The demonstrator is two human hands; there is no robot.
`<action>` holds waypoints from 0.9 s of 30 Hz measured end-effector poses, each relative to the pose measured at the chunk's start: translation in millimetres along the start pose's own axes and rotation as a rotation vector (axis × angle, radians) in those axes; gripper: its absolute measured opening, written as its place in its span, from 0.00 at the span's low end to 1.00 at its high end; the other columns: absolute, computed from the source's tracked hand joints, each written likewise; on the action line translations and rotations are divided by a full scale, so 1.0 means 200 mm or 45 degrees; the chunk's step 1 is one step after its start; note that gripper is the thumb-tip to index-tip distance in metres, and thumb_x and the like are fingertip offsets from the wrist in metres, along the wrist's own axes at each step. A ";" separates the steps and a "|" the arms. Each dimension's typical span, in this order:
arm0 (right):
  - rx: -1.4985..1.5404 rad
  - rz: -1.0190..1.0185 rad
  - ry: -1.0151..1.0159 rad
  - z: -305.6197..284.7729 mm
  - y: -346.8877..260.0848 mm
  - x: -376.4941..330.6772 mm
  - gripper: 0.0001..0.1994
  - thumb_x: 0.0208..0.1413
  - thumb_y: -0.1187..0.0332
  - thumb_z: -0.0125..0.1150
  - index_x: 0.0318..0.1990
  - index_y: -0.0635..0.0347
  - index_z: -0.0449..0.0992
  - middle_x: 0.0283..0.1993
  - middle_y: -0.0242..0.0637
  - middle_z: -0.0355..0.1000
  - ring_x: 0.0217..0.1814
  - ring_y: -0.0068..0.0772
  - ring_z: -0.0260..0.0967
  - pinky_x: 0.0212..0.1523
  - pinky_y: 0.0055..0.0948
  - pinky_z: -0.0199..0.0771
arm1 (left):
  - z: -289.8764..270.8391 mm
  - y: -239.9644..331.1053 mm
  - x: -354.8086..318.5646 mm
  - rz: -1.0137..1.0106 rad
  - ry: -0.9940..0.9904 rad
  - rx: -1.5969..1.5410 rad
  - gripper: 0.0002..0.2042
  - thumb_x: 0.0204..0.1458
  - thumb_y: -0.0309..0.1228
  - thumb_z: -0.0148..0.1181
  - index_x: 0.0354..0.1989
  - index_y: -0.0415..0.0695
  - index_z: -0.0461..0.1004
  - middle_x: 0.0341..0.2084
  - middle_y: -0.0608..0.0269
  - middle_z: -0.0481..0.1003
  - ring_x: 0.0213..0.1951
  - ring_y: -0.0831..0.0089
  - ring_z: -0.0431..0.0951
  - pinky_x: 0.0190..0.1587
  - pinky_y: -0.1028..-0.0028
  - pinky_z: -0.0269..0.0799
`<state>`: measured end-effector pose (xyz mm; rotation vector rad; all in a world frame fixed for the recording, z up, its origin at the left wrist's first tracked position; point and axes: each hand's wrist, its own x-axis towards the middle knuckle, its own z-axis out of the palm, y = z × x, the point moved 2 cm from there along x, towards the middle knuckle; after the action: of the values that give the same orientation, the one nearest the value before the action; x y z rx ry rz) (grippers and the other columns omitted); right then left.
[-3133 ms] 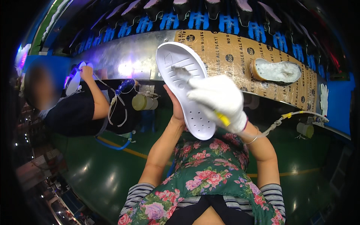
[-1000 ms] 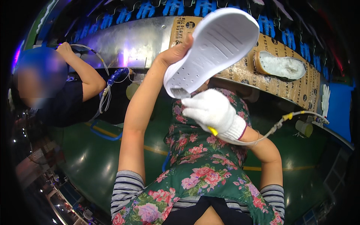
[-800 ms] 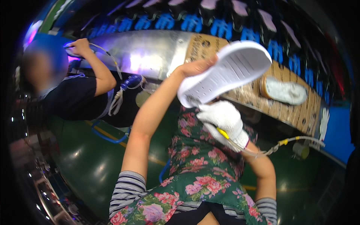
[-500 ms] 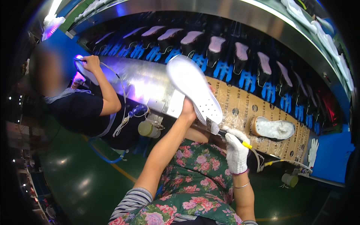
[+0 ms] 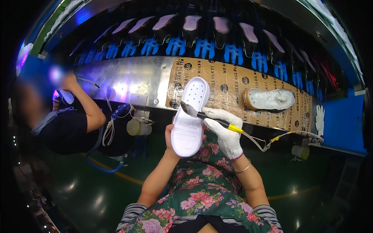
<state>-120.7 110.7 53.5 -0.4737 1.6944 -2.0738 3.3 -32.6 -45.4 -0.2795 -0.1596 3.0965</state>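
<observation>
A white shoe sole [image 5: 187,135] with small holes at its far end and ridges at its near end is held up in front of me. My bare left hand [image 5: 169,136] grips it from beneath, thumb at the left edge, most of the fingers hidden behind it. In a white knit glove, my right hand [image 5: 226,133] is closed around the black handle of a brush [image 5: 213,119] with yellow tape and a thin hose. The dark-edged bristles lie over the sole's middle, seemingly touching it.
A tan-rimmed shoe piece, white inside [image 5: 271,99], lies on the brown printed cardboard [image 5: 229,79]. Behind, shoe lasts [image 5: 191,24] stand in a row above blue clamps [image 5: 204,48]. A white glove [image 5: 319,120] lies right; a co-worker's arm [image 5: 91,108] is at left.
The sole has turned from a slant to nearly upright and come closer to me, holes now at the far end. The brush has moved from its edge to over its middle.
</observation>
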 end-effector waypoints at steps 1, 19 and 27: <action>-0.225 -0.178 -0.041 -0.01 -0.05 0.02 0.13 0.55 0.77 0.74 0.49 0.65 0.87 0.48 0.42 0.85 0.50 0.32 0.83 0.53 0.31 0.82 | 0.01 -0.02 0.01 -0.012 -0.012 0.075 0.46 0.48 0.51 0.62 0.76 0.42 0.59 0.64 0.36 0.71 0.63 0.36 0.74 0.64 0.29 0.69; -1.030 -1.247 -0.396 0.15 -0.34 0.07 0.18 0.41 0.73 0.70 0.45 0.56 0.85 0.51 0.43 0.83 0.45 0.42 0.83 0.42 0.39 0.81 | -0.12 -0.25 0.01 0.132 0.169 0.373 0.52 0.55 0.72 0.56 0.80 0.49 0.53 0.72 0.52 0.66 0.70 0.52 0.70 0.73 0.50 0.66; -0.969 -1.219 -0.170 0.12 -0.27 0.11 0.20 0.38 0.75 0.74 0.45 0.56 0.86 0.52 0.43 0.84 0.47 0.45 0.82 0.46 0.40 0.80 | -0.03 -0.16 0.05 0.400 0.051 0.562 0.49 0.58 0.71 0.53 0.81 0.52 0.51 0.75 0.53 0.62 0.73 0.52 0.65 0.75 0.49 0.61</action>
<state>-132.4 88.7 110.9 -1.9118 2.4128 -1.7003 -5.2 0.6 -49.4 -0.3776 0.6192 3.3038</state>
